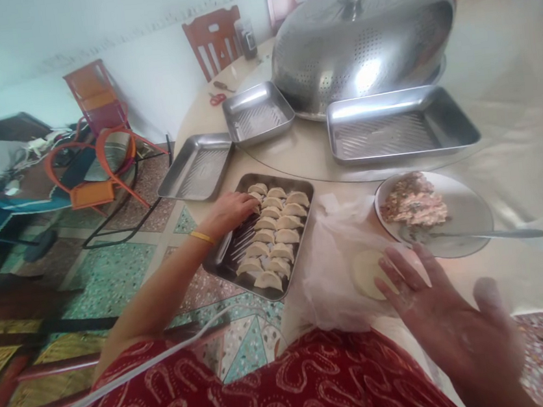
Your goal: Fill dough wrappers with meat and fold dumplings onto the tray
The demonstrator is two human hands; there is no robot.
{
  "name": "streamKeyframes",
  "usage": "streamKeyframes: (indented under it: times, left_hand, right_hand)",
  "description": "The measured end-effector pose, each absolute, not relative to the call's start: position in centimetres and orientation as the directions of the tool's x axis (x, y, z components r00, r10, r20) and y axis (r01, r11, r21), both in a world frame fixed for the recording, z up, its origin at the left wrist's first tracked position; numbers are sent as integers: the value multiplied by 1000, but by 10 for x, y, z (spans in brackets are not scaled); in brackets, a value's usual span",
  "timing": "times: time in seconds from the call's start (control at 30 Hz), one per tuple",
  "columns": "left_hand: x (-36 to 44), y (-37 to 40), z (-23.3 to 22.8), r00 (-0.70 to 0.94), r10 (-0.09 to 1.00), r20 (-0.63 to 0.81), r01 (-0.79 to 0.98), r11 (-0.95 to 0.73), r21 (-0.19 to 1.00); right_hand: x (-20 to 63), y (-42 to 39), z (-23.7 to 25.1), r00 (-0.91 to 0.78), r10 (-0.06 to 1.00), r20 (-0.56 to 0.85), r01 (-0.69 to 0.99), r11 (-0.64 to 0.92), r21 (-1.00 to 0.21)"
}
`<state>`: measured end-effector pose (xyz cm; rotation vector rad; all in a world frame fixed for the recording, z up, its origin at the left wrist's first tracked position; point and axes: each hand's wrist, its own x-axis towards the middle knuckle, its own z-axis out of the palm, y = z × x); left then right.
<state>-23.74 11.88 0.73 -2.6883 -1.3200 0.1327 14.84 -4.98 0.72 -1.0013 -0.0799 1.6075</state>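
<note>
My left hand (pixel 234 211) reaches over the far left part of a metal tray (pixel 218 266) holding rows of folded dumplings (pixel 266 223). Its fingers are bent around a dumpling at the row's edge, which they mostly hide. My right hand (pixel 454 323) is open, palm up with fingers spread and whitish, and nothing lies in it. Just left of its fingertips, a round dough wrapper (pixel 370 275) rests on a crumpled clear plastic bag (pixel 325 263). Beyond that hand stands a white plate (pixel 470 223) of minced filling (pixel 416 203), with a metal utensil (pixel 500 234) lying across it.
Metal trays (pixel 198 166) (pixel 261 113) (pixel 397 127) stand along the round table's far side. Behind them sits a large perforated steel dome lid (pixel 365 36). Red-handled scissors (pixel 217 98) lie at the table's left edge. A white cable (pixel 139 376) crosses near my left arm.
</note>
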Motion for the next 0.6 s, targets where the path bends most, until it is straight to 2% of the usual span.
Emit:
streamKeyframes:
  times: [0.43, 0.6]
  left_hand:
    - [-248, 111, 5, 558, 829, 43, 818, -540, -200]
    - [-251, 109, 7, 528, 847, 59, 841, -512, -176]
  right_hand:
    - [157, -55, 6, 106, 841, -531, -782, -259, -567]
    - [177, -67, -7, 274, 827, -491, -703, -176, -689]
